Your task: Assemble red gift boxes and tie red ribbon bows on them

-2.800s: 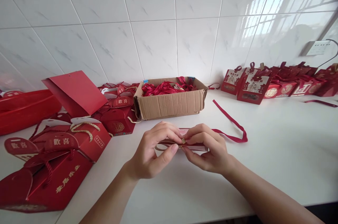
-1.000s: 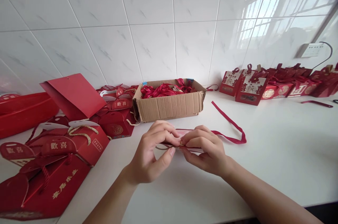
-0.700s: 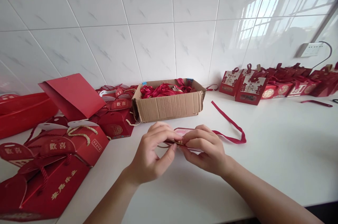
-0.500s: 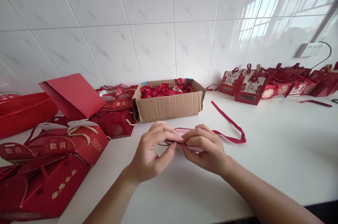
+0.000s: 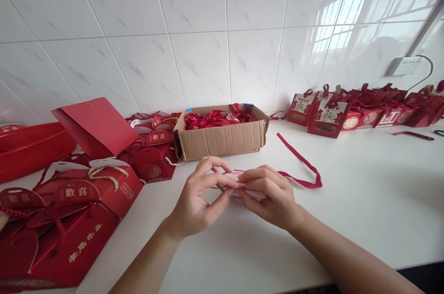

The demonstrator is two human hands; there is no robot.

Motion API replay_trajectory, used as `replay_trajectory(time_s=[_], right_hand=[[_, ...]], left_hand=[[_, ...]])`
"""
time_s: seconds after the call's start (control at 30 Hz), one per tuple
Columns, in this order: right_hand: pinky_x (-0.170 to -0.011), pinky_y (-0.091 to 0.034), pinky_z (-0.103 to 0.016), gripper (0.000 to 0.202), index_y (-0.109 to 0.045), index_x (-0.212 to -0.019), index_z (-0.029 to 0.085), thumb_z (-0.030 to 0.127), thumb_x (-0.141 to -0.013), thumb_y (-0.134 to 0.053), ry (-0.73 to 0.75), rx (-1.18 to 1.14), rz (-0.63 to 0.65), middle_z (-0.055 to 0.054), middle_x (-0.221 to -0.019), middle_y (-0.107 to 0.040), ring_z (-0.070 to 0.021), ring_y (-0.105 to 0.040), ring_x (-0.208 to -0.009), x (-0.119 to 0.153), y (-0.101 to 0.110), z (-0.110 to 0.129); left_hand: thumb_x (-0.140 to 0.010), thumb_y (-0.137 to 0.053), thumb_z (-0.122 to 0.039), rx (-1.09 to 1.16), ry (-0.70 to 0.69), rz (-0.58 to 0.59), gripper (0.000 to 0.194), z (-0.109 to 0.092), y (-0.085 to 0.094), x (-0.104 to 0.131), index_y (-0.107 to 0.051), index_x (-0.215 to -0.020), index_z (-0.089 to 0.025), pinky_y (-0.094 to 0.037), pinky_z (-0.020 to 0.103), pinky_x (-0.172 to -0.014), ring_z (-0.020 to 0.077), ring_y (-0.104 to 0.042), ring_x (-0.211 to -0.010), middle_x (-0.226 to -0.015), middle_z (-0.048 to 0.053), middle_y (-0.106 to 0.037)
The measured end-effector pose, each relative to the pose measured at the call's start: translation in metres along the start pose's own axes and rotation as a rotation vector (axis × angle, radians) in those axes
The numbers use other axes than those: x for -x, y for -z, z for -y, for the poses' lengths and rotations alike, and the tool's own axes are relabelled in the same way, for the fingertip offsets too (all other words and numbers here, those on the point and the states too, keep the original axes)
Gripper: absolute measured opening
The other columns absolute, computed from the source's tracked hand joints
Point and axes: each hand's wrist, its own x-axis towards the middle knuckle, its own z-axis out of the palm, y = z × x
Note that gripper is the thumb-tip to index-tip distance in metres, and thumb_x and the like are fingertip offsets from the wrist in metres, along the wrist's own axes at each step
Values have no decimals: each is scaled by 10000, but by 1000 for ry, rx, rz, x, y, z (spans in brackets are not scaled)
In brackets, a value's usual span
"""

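At the middle of the white worktop (image 5: pixel 364 211), the left hand (image 5: pixel 199 199) and right hand (image 5: pixel 272 197) meet near their fingertips, both pinching a flat pink-and-red piece (image 5: pixel 234 175) between thumb and fingers; the detail beneath the fingertips is largely covered and cannot be made out with certainty. A dark red ribbon (image 5: pixel 301 158) extends from beside the right hand, bends sharply and runs back toward the tiled wall (image 5: pixel 199 60). Beyond the hands, an open cardboard box (image 5: pixel 222 143) contains tangled red strips (image 5: pixel 213 119). To the left: red boxes with cord handles (image 5: pixel 81 238), a folded red card (image 5: pixel 97 125) and a red basin (image 5: pixel 33 148). To the right: smaller red boxes with loops (image 5: pixel 328 120).
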Motion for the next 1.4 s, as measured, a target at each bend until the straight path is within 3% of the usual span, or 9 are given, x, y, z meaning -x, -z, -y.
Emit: replay_trajectory(time_s=[0.5,0.87,0.97,1.07,1.23,1.3,1.4], right_hand=[[-579,-447,-263,246,-483,-841,243,83,-745,-643,-28,6,49,15,-741,-697,-119,-628,-623,4,-1,-5],[-606,-456,-283,205,-482,-817,233,100,-771,-632,-49,-23,47,11,-718,-714,-121,-651,-606,2,-2,-4],[-568,-476,-271,171,-500,-802,230,124,-770,-630,-147,-49,6,4,-706,-703,-125,-630,-581,0,0,-6],[-541,-508,-255,152,-521,-811,221,156,-749,-644,-327,-137,-19,-10,-723,-692,-137,-634,-594,0,1,-6],[-543,-541,-247,218,-541,-895,207,222,-732,-685,-659,-364,7,-16,-748,-693,-154,-666,-651,0,3,-7],[-558,-552,-256,291,-542,-964,205,237,-725,-704,-759,-448,27,-28,-777,-704,-166,-677,-699,-1,3,-8],[-640,-574,-296,379,-559,-1043,211,249,-708,-733,-798,-533,66,-35,-820,-716,-182,-685,-788,-2,3,-8]], left_hand=[[-803,-548,-49,-21,1,15,251,-1,2,0,-667,-909,-243,-512,297,-790,170,-536,-952,-1021,53,-543],[-819,-547,-84,-114,-19,44,225,-2,3,-3,-666,-908,-253,-494,326,-834,207,-490,-1052,-1040,60,-560],[-820,-574,-130,-138,10,-18,307,0,0,-3,-609,-1089,-273,-475,336,-867,202,-504,-1060,-1095,57,-549],[-826,-580,-182,-120,123,-80,458,2,-1,-3,-461,-1261,-260,-432,371,-929,194,-536,-1036,-1095,54,-576],[-839,-584,-284,-60,297,-181,167,5,2,-6,-576,-991,-215,-449,353,-856,183,-586,-906,-929,28,-640],[-827,-606,-293,-49,296,-225,129,6,3,-7,-604,-925,-209,-449,353,-842,181,-591,-876,-897,25,-650],[-811,-636,-252,-17,236,-284,121,6,3,-6,-626,-928,-218,-455,334,-824,173,-596,-866,-892,20,-655]])
